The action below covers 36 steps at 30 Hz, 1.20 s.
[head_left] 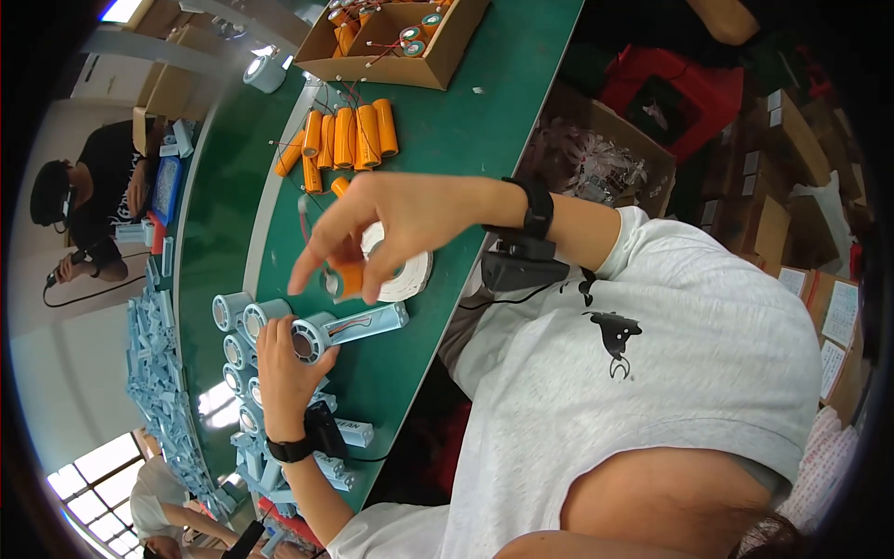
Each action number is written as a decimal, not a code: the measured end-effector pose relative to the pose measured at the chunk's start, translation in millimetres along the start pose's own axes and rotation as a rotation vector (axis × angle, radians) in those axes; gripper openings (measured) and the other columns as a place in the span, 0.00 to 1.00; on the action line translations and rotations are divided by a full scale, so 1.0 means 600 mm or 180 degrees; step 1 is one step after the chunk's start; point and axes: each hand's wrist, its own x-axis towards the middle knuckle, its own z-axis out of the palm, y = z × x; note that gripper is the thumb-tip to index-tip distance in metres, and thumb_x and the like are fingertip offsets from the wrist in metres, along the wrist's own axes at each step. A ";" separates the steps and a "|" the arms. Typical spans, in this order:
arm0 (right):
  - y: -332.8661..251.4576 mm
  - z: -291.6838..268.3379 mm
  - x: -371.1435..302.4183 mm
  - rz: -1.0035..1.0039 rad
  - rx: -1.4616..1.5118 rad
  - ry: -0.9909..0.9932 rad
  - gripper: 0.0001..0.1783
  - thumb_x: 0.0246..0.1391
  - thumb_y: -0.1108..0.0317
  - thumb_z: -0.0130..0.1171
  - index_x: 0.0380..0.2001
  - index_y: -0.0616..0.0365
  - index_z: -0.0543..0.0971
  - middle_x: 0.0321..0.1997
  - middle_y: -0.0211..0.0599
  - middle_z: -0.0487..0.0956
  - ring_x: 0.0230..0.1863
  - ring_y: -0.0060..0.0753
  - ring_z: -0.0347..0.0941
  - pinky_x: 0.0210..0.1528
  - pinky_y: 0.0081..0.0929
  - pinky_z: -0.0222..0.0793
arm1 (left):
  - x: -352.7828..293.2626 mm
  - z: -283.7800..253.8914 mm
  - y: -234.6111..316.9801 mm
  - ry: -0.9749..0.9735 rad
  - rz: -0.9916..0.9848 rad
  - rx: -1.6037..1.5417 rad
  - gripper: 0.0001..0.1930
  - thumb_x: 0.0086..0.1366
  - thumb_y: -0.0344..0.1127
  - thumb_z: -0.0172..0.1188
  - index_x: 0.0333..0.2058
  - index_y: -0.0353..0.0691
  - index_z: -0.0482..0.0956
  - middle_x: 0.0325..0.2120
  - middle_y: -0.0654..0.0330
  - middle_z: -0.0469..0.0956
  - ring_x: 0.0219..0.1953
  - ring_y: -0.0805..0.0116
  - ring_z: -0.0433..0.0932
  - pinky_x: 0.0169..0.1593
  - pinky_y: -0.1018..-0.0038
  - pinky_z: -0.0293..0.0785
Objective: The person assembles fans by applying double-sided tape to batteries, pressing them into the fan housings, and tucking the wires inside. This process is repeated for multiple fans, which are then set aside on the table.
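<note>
Pale shirt filling the right, green table spreading alongside, right hand curving, grip impossible to tell, left hand gripping a light-blue casing above the table, handle pointing shirtward, axis lying nearly level, orange cell showing only partly.

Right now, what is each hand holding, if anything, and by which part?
The left hand holds a light-blue handheld fan casing by its round head. The right hand curls around an orange battery cell; whether gripped cannot be told.
</note>
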 end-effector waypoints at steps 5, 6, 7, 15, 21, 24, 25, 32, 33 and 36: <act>0.004 0.031 0.005 0.0487 -0.0289 0.0254 0.17 0.34 0.78 0.62 0.34 0.58 0.76 0.25 0.29 0.74 0.24 0.20 0.69 0.29 0.19 0.67 | 0.005 0.048 -0.005 0.1009 0.1079 -0.0742 0.24 0.43 0.22 0.61 0.43 0.39 0.70 0.42 0.54 0.68 0.49 0.51 0.64 0.51 0.64 0.62; 0.005 0.037 0.009 0.0513 -0.0303 0.0242 0.17 0.34 0.78 0.62 0.34 0.58 0.76 0.25 0.29 0.74 0.24 0.20 0.69 0.29 0.19 0.67 | 0.006 0.058 -0.013 0.1083 0.1333 -0.0610 0.22 0.44 0.23 0.61 0.42 0.38 0.71 0.42 0.54 0.68 0.49 0.50 0.64 0.51 0.63 0.62; 0.007 0.049 0.017 0.0444 -0.0491 0.0209 0.17 0.35 0.78 0.61 0.34 0.57 0.76 0.26 0.30 0.75 0.24 0.21 0.69 0.29 0.19 0.67 | 0.000 0.058 -0.012 0.1174 0.1543 -0.0467 0.20 0.44 0.24 0.61 0.40 0.37 0.71 0.42 0.54 0.68 0.49 0.50 0.63 0.50 0.61 0.62; 0.029 0.080 0.017 0.0065 -0.1370 -0.0087 0.18 0.37 0.78 0.59 0.37 0.55 0.74 0.35 0.36 0.74 0.30 0.31 0.73 0.31 0.25 0.69 | -0.003 0.062 0.034 0.1278 0.1316 0.0253 0.08 0.45 0.22 0.59 0.27 0.35 0.74 0.43 0.55 0.68 0.49 0.52 0.63 0.51 0.62 0.60; 0.050 0.097 -0.015 -0.0354 -0.1562 0.0170 0.23 0.38 0.77 0.58 0.42 0.59 0.67 0.40 0.38 0.72 0.32 0.38 0.73 0.33 0.29 0.69 | 0.004 0.067 0.014 0.1116 0.1036 -0.1801 0.08 0.45 0.20 0.57 0.24 0.35 0.68 0.42 0.56 0.69 0.47 0.55 0.65 0.51 0.66 0.57; 0.041 0.114 -0.014 -0.0137 -0.2019 -0.0064 0.18 0.39 0.78 0.56 0.37 0.61 0.67 0.37 0.39 0.71 0.32 0.38 0.73 0.30 0.30 0.69 | 0.008 0.072 0.013 0.1092 0.0747 -0.2259 0.08 0.45 0.19 0.56 0.23 0.35 0.66 0.41 0.57 0.70 0.46 0.56 0.65 0.49 0.68 0.57; 0.036 0.119 -0.014 -0.0016 -0.2251 -0.0163 0.16 0.39 0.79 0.55 0.35 0.62 0.67 0.35 0.39 0.71 0.31 0.38 0.73 0.29 0.31 0.69 | 0.010 0.072 0.014 0.1148 0.0817 -0.2063 0.08 0.46 0.19 0.56 0.23 0.34 0.65 0.41 0.57 0.70 0.45 0.57 0.66 0.48 0.69 0.58; 0.022 0.133 0.024 0.0416 -0.3498 -0.1068 0.07 0.39 0.75 0.54 0.27 0.63 0.71 0.24 0.42 0.74 0.27 0.42 0.74 0.23 0.34 0.69 | 0.017 0.066 0.011 0.0894 0.0589 -0.2886 0.08 0.48 0.19 0.54 0.24 0.34 0.63 0.44 0.56 0.69 0.45 0.64 0.67 0.44 0.72 0.63; 0.030 0.133 0.036 0.0380 -0.3570 -0.1246 0.08 0.39 0.74 0.55 0.27 0.63 0.72 0.22 0.44 0.75 0.25 0.44 0.74 0.22 0.35 0.68 | 0.019 0.068 0.004 0.0959 0.0722 -0.2985 0.08 0.49 0.19 0.54 0.26 0.33 0.64 0.45 0.56 0.68 0.44 0.65 0.67 0.43 0.73 0.64; 0.057 0.134 0.067 0.0790 -0.3240 -0.1378 0.08 0.37 0.73 0.56 0.24 0.65 0.74 0.23 0.44 0.76 0.27 0.46 0.75 0.23 0.37 0.68 | 0.019 0.066 -0.008 0.1101 0.0986 -0.3193 0.10 0.49 0.19 0.54 0.31 0.33 0.66 0.46 0.56 0.67 0.42 0.68 0.68 0.41 0.74 0.65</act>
